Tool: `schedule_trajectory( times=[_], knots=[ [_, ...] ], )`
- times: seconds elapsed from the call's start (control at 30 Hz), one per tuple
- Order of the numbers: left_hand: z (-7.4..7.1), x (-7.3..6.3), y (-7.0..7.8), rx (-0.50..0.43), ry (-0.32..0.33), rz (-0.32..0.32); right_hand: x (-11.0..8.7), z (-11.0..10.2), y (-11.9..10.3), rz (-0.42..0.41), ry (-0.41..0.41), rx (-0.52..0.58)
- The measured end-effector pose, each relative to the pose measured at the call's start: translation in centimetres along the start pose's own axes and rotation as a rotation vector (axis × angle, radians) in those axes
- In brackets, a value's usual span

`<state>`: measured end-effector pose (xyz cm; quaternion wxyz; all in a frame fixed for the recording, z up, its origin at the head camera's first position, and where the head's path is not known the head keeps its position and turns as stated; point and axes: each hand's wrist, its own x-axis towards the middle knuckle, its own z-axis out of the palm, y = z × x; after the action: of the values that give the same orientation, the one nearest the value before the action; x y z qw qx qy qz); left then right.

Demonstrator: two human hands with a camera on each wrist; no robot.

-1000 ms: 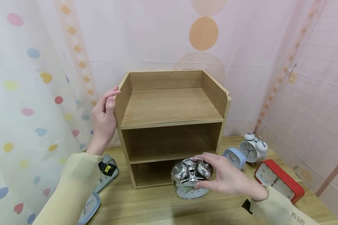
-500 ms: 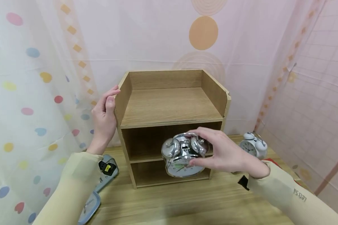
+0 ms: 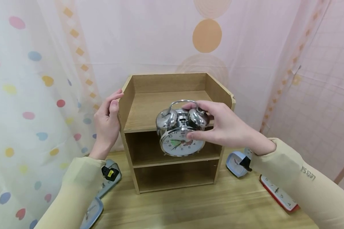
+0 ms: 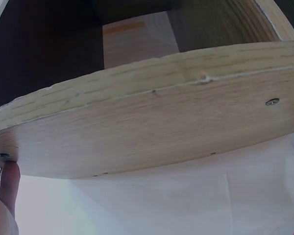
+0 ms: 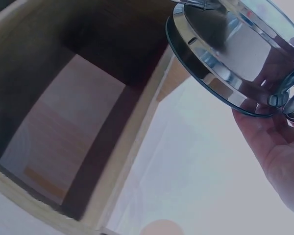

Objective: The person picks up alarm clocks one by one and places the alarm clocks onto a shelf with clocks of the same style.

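Note:
A silver twin-bell alarm clock (image 3: 182, 141) is held up in front of the wooden shelf unit (image 3: 172, 128), its dial facing me. My right hand (image 3: 226, 125) grips it at its right side, the thumb on the front and fingers behind the right bell. In the right wrist view the shiny metal clock body (image 5: 230, 54) sits against that hand's fingers. My left hand (image 3: 107, 124) rests against the outer left side of the shelf unit near its upper edge. One fingertip (image 4: 10, 174) touches the side panel in the left wrist view.
Right of the shelf, a light blue clock (image 3: 235, 163) and a red-framed clock (image 3: 279, 194) stand on the wood-grain table (image 3: 172, 210), partly behind my right arm. At left are a grey-green clock (image 3: 110, 181) and another blue clock (image 3: 92, 213). A curtain (image 3: 160, 35) hangs behind.
My right hand has raised the alarm clock from low before the bottom compartment to the front of the upper one, slightly left, tilting its dial further into view. The left hand has stayed put.

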<state>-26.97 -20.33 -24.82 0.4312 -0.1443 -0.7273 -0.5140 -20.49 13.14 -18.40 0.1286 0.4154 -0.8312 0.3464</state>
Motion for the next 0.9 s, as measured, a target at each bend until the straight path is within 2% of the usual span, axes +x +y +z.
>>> schedule_trajectory(
  times=[0.17,0.4,0.5,0.7,0.9],
  knots=[
    [0.1,0.0,0.0,0.015,-0.002,0.006,1.6,-0.8,-0.4,0.014,0.009,-0.027],
    [0.6,0.3,-0.2,-0.030,-0.010,0.014,4.1,-1.9,-0.5,0.068,0.023,0.034],
    [0.6,0.4,-0.3,-0.037,-0.006,0.012,5.2,-2.2,-0.6,0.078,0.024,0.017],
    [0.2,0.7,-0.3,-0.038,-0.007,0.007,7.5,-2.4,-0.4,0.102,0.034,0.014],
    [0.0,0.3,-0.4,-0.032,-0.004,-0.006,9.7,-2.2,0.1,0.125,0.031,0.011]
  ],
)
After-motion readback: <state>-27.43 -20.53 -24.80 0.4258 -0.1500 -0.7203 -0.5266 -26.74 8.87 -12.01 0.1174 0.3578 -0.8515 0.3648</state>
